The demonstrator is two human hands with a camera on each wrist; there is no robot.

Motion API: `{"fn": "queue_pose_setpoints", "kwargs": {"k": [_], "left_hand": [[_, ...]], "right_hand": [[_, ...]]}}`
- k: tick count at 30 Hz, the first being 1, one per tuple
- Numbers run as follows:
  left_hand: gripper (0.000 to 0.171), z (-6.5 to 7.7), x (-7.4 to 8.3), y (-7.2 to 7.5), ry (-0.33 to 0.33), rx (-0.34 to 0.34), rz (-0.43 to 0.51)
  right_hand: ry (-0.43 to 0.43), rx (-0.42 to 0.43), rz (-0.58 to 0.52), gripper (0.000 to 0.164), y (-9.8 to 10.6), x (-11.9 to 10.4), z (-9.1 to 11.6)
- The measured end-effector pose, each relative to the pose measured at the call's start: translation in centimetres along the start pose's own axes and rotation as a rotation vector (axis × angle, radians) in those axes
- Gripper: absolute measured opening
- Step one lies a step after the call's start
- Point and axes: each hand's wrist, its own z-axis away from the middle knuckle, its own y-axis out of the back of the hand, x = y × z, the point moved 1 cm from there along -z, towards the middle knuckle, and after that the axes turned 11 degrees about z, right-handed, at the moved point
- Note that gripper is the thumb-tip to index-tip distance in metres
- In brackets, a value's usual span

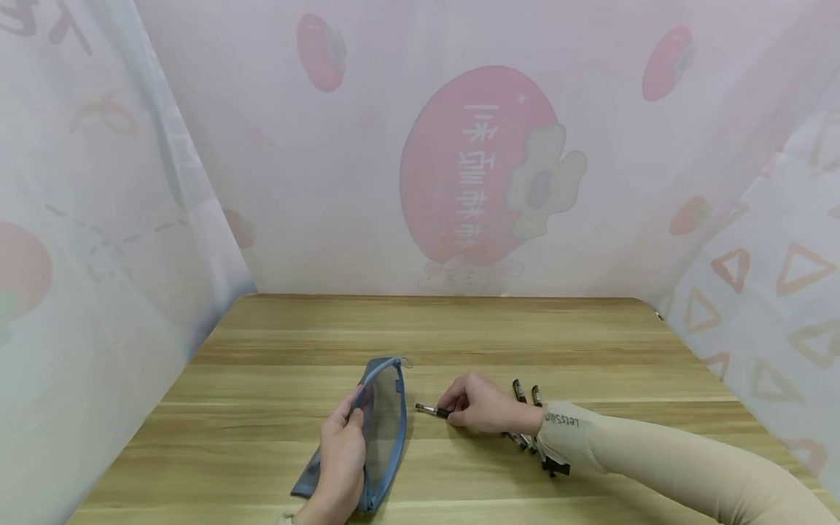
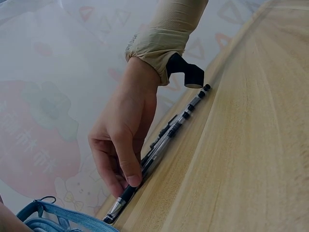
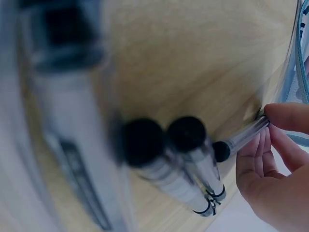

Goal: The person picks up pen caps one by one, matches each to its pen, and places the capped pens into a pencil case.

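Observation:
My left hand (image 1: 343, 448) grips a blue zip pencil pouch (image 1: 387, 437) by its near side, thumb at the opening. The pouch is held tilted with its mouth apart, facing right. Just right of it, my right hand (image 1: 482, 405) pinches a clear-barrelled pen with black parts (image 1: 429, 410) low over the table; its tip points toward the pouch. In the right wrist view, thumb and fingers close on the pen's barrel (image 3: 248, 135). Only the pouch's blue zip edge (image 2: 72, 217) shows in the left wrist view.
Several similar pens (image 1: 520, 391) lie on the wooden table (image 1: 262, 408) under and beyond my right wrist, partly hidden by hand and sleeve. A black wrist camera mount (image 2: 186, 72) hangs below the right cuff. Printed curtains (image 1: 328, 182) stand behind and on both sides.

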Motion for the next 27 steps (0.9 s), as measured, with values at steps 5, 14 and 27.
{"fn": "queue_pose_setpoints", "kwargs": {"k": [5,14,27], "left_hand": [[0.045,-0.06,-0.06,0.04,0.001,-0.005,-0.001],[0.045,-0.14,-0.12,0.08,-0.01,-0.006,-0.013],[0.045,-0.19,-0.24,0.14,-0.001,-0.012,0.002]], "right_hand": [[0.001,-0.004,0.0,0.017,0.05,-0.16,0.09],[0.002,-0.006,0.031,0.016,0.2,-0.33,0.23],[-0.006,0.016,-0.011,0.019,0.49,-0.43,-0.1]]}}
